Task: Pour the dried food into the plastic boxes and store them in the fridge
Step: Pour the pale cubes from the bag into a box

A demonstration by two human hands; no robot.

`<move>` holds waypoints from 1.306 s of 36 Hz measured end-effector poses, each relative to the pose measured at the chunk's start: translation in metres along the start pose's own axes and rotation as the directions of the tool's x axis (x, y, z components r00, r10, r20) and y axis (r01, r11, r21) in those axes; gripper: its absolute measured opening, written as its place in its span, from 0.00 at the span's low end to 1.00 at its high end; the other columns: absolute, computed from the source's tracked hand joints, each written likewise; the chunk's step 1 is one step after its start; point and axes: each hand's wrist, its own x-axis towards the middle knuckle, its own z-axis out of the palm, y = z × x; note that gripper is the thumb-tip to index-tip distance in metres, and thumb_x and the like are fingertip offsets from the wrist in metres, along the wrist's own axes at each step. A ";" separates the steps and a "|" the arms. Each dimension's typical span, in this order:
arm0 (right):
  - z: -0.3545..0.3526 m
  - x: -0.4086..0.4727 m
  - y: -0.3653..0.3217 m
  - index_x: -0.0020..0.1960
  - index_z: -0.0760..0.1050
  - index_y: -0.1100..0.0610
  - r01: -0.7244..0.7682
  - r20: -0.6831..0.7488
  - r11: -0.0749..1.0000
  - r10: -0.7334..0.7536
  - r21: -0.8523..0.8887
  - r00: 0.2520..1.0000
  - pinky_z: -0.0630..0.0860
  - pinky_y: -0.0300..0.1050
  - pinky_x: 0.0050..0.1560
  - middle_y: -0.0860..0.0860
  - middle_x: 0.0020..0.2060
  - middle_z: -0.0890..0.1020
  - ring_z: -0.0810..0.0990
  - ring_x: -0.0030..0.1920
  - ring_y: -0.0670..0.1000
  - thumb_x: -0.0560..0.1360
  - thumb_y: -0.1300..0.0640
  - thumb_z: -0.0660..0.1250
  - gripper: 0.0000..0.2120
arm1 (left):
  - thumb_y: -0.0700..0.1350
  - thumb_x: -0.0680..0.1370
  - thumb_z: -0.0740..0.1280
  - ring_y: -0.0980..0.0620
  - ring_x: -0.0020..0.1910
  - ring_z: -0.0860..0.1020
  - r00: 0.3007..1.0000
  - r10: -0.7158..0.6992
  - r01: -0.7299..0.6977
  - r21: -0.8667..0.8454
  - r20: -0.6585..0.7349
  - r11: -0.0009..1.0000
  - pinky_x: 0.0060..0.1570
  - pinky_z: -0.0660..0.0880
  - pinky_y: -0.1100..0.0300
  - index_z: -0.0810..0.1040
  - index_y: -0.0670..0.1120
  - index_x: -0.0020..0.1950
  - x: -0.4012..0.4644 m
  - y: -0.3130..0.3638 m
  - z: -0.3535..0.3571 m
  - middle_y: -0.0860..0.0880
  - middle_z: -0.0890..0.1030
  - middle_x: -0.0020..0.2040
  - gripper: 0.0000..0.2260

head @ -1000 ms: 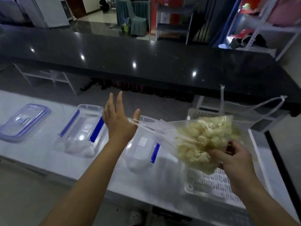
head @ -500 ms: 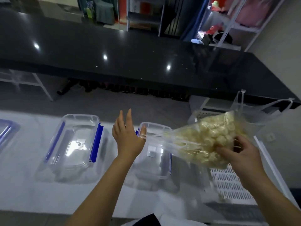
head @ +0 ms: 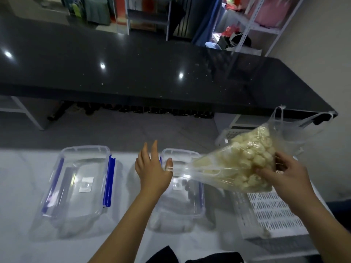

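A clear plastic bag (head: 241, 164) of pale dried food pieces is tilted on its side above the white table. My right hand (head: 284, 173) grips its bulging end. My left hand (head: 152, 169) pinches the stretched mouth of the bag between thumb and palm, its fingers spread upward. The bag's mouth hangs over the right clear plastic box (head: 191, 207), which has blue clips and no lid. A second open clear box (head: 83, 185) with blue clips stands to the left. Both boxes look empty of food.
A white perforated basket (head: 271, 211) sits at the right, under the bag. A long black counter (head: 152, 73) runs behind the white table (head: 17, 186). Another clear bag (head: 296, 128) stands beside the basket. Metal shelving stands at the far right.
The view has tilted down and shifted right, so the lid at far left is out of frame. The bag's mouth has come lower over the right box. Both hands keep their hold.
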 end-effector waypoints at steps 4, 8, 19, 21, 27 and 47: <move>0.000 0.005 -0.001 0.50 0.77 0.36 0.019 0.006 0.998 -0.019 -0.060 1.000 0.78 0.39 0.39 0.33 0.45 0.82 0.80 0.46 0.34 0.68 0.60 0.77 0.22 | 0.52 0.83 0.62 0.44 0.80 0.51 0.999 0.035 -0.035 -0.031 0.020 0.999 0.78 0.49 0.45 0.56 0.54 0.81 -0.010 0.005 0.005 0.47 0.54 0.82 0.28; 0.002 0.007 0.000 0.49 0.78 0.30 0.042 -0.007 0.997 -0.043 -0.068 0.999 0.80 0.35 0.33 0.33 0.46 0.82 0.80 0.46 0.34 0.69 0.60 0.76 0.24 | 0.49 0.84 0.60 0.45 0.81 0.50 1.000 0.027 -0.027 -0.009 0.004 1.000 0.78 0.47 0.45 0.56 0.53 0.81 -0.010 0.006 0.004 0.46 0.54 0.82 0.26; 0.009 0.014 -0.003 0.47 0.79 0.29 0.095 0.001 0.992 -0.095 -0.081 0.995 0.76 0.30 0.34 0.31 0.45 0.82 0.80 0.46 0.33 0.71 0.63 0.75 0.25 | 0.44 0.84 0.59 0.45 0.80 0.51 0.999 0.003 -0.005 -0.035 -0.039 0.999 0.77 0.48 0.45 0.60 0.52 0.80 -0.011 0.010 0.004 0.46 0.56 0.82 0.24; 0.010 0.017 0.002 0.45 0.81 0.31 0.082 0.004 0.995 -0.082 -0.058 0.997 0.77 0.30 0.34 0.33 0.44 0.83 0.82 0.44 0.36 0.70 0.64 0.76 0.25 | 0.44 0.84 0.58 0.44 0.80 0.52 0.999 -0.029 0.028 -0.028 -0.042 0.999 0.77 0.49 0.45 0.60 0.52 0.80 -0.010 0.008 0.005 0.45 0.56 0.82 0.24; 0.008 0.022 0.010 0.50 0.81 0.38 0.052 -0.008 0.998 -0.053 -0.040 0.999 0.82 0.39 0.38 0.42 0.49 0.84 0.84 0.48 0.43 0.68 0.59 0.79 0.19 | 0.45 0.84 0.58 0.43 0.80 0.54 0.997 -0.056 0.055 -0.010 -0.061 0.998 0.76 0.51 0.44 0.61 0.51 0.79 -0.012 0.001 0.004 0.45 0.58 0.81 0.23; 0.019 0.027 -0.008 0.55 0.80 0.42 0.176 0.002 0.974 -0.178 -0.141 0.984 0.84 0.46 0.42 0.47 0.48 0.82 0.83 0.48 0.48 0.69 0.60 0.78 0.19 | 0.48 0.85 0.57 0.44 0.79 0.55 0.997 -0.073 0.073 -0.015 -0.038 0.997 0.76 0.53 0.44 0.62 0.52 0.78 -0.019 -0.008 0.006 0.46 0.58 0.81 0.21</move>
